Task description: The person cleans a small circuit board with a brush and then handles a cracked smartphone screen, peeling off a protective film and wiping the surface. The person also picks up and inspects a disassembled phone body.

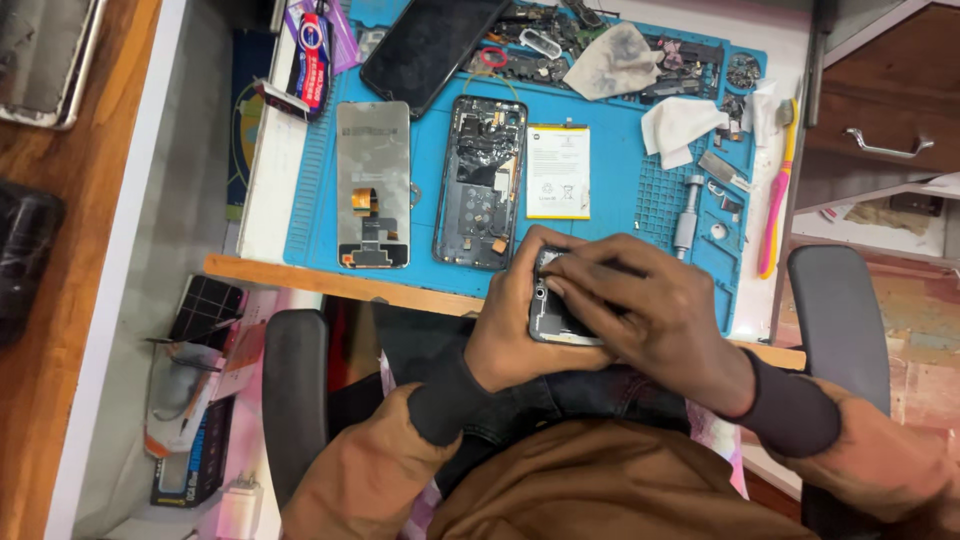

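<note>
Both hands, left hand and right hand, cover a phone frame (mostly hidden).

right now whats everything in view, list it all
phone part: 1, dark, held in both hands at mat's near edge
work mat: 1, blue, on desk
phone frame: 1, black, mat centre
battery: 1, white and yellow, right of frame
screen panel: 1, grey, left of frame
black phone: 1, mat's far edge
cloths: 2, white, far right
toothbrush: 1, pink, right edge
left hand: 1, under part
right hand: 1, over part
</note>
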